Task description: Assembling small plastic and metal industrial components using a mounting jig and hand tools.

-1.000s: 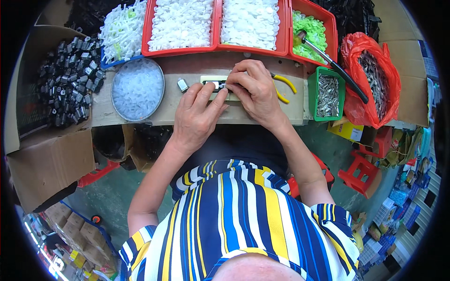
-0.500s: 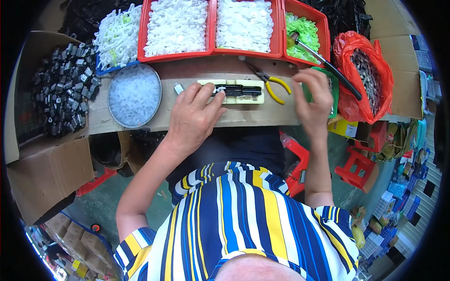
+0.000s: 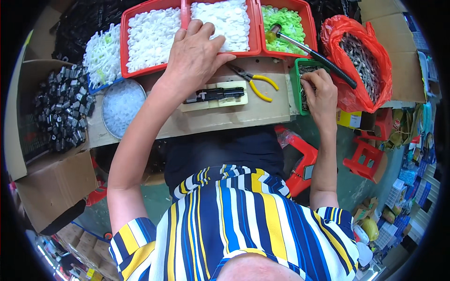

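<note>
My left hand (image 3: 194, 58) reaches across the table to the red bins, its fingers apart over the white plastic pieces (image 3: 222, 23) near the divider. Its thumb stretches out to the right, and no held thing shows. At the green tray (image 3: 296, 89) of small metal parts, my right hand (image 3: 322, 96) has its fingers bent and pinched together; what they grip is hidden. Between the hands, a long black plastic part (image 3: 215, 94) lies in a cream holder (image 3: 206, 107). Yellow-handled pliers (image 3: 255, 88) rest open just right of the holder.
A round dish (image 3: 104, 117) of translucent pieces and a box of black parts (image 3: 65, 107) stand left. Bright green pieces (image 3: 290, 25) fill a red bin, with a black-handled tool (image 3: 323, 58) lying across it. A red bag (image 3: 382, 79) of metal pieces sits at right.
My left hand has left the black part and moved up to the white pieces. My right hand has come down into the green tray. The view has shifted slightly.
</note>
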